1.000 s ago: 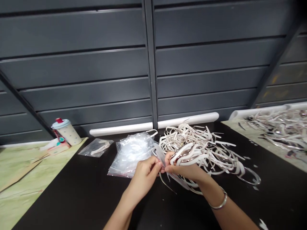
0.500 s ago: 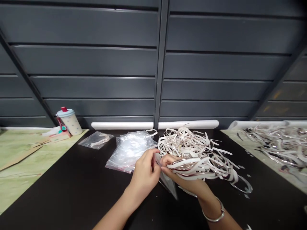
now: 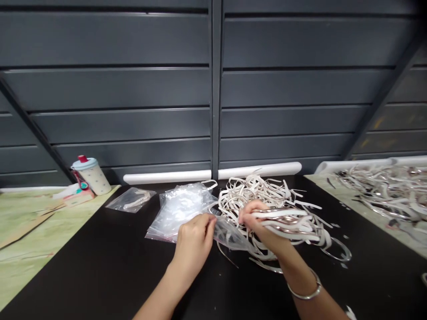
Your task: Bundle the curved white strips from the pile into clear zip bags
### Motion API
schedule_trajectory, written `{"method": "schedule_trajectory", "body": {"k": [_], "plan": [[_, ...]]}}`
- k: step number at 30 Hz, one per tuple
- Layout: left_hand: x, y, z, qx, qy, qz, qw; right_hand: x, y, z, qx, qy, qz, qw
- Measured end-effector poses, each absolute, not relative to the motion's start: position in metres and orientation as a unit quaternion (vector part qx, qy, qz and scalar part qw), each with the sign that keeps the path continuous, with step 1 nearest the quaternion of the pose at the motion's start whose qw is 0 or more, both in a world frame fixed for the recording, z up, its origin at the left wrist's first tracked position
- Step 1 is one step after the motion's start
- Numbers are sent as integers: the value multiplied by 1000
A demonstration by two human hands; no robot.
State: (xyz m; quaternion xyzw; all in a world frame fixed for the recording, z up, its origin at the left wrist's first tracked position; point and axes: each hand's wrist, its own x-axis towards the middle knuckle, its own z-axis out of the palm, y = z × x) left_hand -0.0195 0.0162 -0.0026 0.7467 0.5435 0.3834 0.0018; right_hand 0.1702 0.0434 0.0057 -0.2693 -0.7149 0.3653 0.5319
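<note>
A grey wall point(image 3: 133, 89) backs a black table point(image 3: 100, 271). Left to right: stacked bags point(image 3: 180, 206) lie toward its far edge; mid-table, the left hand point(image 3: 194, 235) pinches a clear bag point(image 3: 231, 234) between thumb and fingers; the right hand point(image 3: 253, 223), curled round strips point(image 3: 293, 226) before a pile point(image 3: 253, 186), has just drawn away, so only the left holds the bag. Its mouth is hard to make out; the right palm is hidden.

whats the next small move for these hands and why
Probably bring the bundle of white and metallic strips toward the clear plastic bag: the left hand pinches that bag, the right hand grips the bundle outside it, and another bag on the black tabletop holds pale strips. Whether the pinched bag's mouth is open is hard to tell.
</note>
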Motion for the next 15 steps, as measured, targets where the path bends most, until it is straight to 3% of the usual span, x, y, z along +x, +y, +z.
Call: {"method": "schedule_trajectory", "body": {"k": [3,6,11,15], "plan": [[-17,17,-6,753,539,378,-17,167,30,11,-112,-576,458,668],[-11,15,-11,764,526,372,-27,152,15,11,-58,-513,504,692],[-8,7,-5,767,514,385,-15,135,19,-8,-86,-633,512,574],[-14,2,6,756,520,398,-16,140,28,-9,-261,-771,373,445]]}}
